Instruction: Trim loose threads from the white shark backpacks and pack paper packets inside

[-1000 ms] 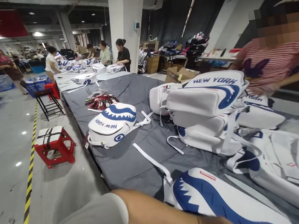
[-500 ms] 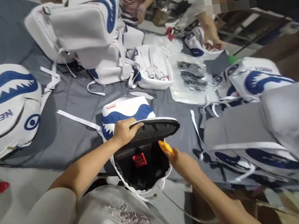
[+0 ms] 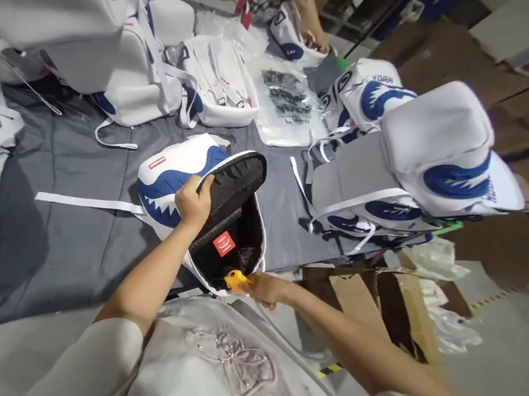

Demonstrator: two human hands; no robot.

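An unzipped white backpack (image 3: 185,147) with a blue shark-mouth print lies in front of me. My left hand (image 3: 194,203) pinches the edge of its lifted flap, which shows a black lining. Inside the dark compartment a red label (image 3: 224,244) is visible. My right hand (image 3: 267,289) is closed around a small yellow hand tool (image 3: 236,280), held at the near rim of the opening. Its shape resembles thread snips, but the blades cannot be made out. From the backpack's left side a white strap (image 3: 87,202) stretches out over the grey cloth.
White backpacks are piled at the far left (image 3: 84,59) and on the right (image 3: 435,129). A clear plastic packet (image 3: 285,96) lies beyond the open backpack. Across the table a co-worker's hand (image 3: 313,38) touches another backpack. Cardboard boxes (image 3: 406,316) stand on the floor at right.
My right hand has brought the yellow tool from the opening's right side down to its near rim. My left hand still holds the flap. The view has turned rightward.
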